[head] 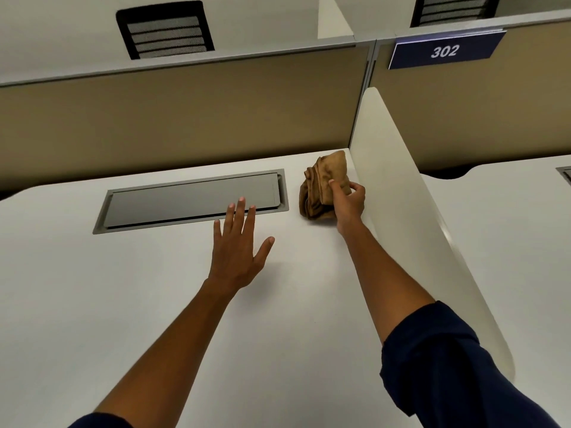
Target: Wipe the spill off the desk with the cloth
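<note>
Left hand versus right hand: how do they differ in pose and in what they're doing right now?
The left hand is open, fingers spread flat over the desk near the grey cable hatch, holding nothing; the right hand is closed, gripping the bunched brown cloth. The left is mid-desk; the right is at the far corner beside the white divider. Both arms reach forward with dark sleeves pushed up.

Even soft light; faint shadows; edges bowed

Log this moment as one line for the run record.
right hand: gripping cloth by divider | left hand: open, fingers spread over desk | spill: none visible
</note>
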Demonstrator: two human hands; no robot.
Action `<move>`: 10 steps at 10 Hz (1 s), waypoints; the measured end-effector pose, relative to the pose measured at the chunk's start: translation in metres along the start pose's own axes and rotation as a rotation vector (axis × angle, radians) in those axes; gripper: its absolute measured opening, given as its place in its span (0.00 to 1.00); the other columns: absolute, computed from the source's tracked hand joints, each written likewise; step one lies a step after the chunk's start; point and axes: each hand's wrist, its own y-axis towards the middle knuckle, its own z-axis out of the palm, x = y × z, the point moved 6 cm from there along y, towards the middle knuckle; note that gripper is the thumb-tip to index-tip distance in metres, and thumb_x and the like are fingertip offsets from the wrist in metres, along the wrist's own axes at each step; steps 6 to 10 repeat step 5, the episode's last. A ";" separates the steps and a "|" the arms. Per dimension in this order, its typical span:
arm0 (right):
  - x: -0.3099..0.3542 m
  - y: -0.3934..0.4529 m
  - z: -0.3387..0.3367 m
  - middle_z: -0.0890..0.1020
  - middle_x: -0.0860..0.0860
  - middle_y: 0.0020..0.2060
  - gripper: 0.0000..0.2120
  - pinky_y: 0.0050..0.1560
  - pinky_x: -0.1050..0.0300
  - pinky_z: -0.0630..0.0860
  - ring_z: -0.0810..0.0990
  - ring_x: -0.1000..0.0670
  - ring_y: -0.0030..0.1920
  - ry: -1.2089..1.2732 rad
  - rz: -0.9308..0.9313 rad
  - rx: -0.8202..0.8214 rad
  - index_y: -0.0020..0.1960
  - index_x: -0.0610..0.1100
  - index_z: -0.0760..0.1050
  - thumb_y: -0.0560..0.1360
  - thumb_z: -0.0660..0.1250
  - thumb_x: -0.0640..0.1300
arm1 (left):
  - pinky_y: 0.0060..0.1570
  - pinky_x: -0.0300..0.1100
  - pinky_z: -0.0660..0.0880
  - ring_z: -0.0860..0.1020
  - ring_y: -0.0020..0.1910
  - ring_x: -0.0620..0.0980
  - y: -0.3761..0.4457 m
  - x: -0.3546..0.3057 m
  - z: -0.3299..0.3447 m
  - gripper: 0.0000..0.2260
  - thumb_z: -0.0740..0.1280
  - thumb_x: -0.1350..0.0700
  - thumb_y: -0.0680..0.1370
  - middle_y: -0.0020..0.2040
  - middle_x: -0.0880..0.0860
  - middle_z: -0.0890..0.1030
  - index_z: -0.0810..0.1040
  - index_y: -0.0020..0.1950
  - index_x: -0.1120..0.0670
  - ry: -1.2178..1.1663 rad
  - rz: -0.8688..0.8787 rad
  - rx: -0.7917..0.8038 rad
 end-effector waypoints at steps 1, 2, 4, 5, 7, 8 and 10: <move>0.008 0.014 0.006 0.77 0.48 0.58 0.24 0.49 0.59 0.79 0.77 0.49 0.51 -0.114 -0.046 -0.038 0.65 0.46 0.68 0.75 0.72 0.54 | 0.78 0.56 0.40 0.39 0.81 0.52 0.007 0.009 0.005 0.37 0.48 0.34 0.78 0.82 0.52 0.41 0.47 0.82 0.52 0.006 -0.006 -0.001; 0.012 0.017 0.006 0.79 0.46 0.59 0.24 0.57 0.51 0.79 0.80 0.44 0.55 -0.295 -0.086 -0.107 0.64 0.43 0.70 0.75 0.70 0.56 | 0.78 0.57 0.41 0.40 0.81 0.53 0.008 0.018 0.010 0.37 0.48 0.34 0.78 0.82 0.53 0.42 0.47 0.82 0.52 0.020 -0.025 0.020; 0.020 -0.004 -0.005 0.72 0.41 0.67 0.31 0.65 0.44 0.72 0.72 0.39 0.66 -0.693 -0.105 -0.179 0.72 0.42 0.67 0.79 0.58 0.63 | 0.78 0.58 0.42 0.40 0.81 0.53 -0.007 0.019 0.003 0.37 0.48 0.34 0.78 0.82 0.53 0.43 0.48 0.82 0.52 0.003 -0.030 0.017; 0.024 -0.026 -0.011 0.71 0.40 0.68 0.30 0.65 0.44 0.70 0.71 0.39 0.66 -0.727 -0.205 -0.244 0.73 0.43 0.66 0.80 0.56 0.62 | 0.78 0.57 0.41 0.40 0.81 0.53 -0.017 0.018 -0.009 0.37 0.48 0.34 0.78 0.82 0.53 0.42 0.48 0.82 0.52 -0.005 -0.039 0.000; 0.024 -0.026 -0.011 0.71 0.40 0.68 0.30 0.65 0.44 0.70 0.71 0.39 0.66 -0.727 -0.205 -0.244 0.73 0.43 0.66 0.80 0.56 0.62 | 0.78 0.57 0.41 0.40 0.81 0.53 -0.017 0.018 -0.009 0.37 0.48 0.34 0.78 0.82 0.53 0.42 0.48 0.82 0.52 -0.005 -0.039 0.000; 0.024 -0.026 -0.011 0.71 0.40 0.68 0.30 0.65 0.44 0.70 0.71 0.39 0.66 -0.727 -0.205 -0.244 0.73 0.43 0.66 0.80 0.56 0.62 | 0.78 0.57 0.41 0.40 0.81 0.53 -0.017 0.018 -0.009 0.37 0.48 0.34 0.78 0.82 0.53 0.42 0.48 0.82 0.52 -0.005 -0.039 0.000; 0.024 -0.026 -0.011 0.71 0.40 0.68 0.30 0.65 0.44 0.70 0.71 0.39 0.66 -0.727 -0.205 -0.244 0.73 0.43 0.66 0.80 0.56 0.62 | 0.78 0.57 0.41 0.40 0.81 0.53 -0.017 0.018 -0.009 0.37 0.48 0.34 0.78 0.82 0.53 0.42 0.48 0.82 0.52 -0.005 -0.039 0.000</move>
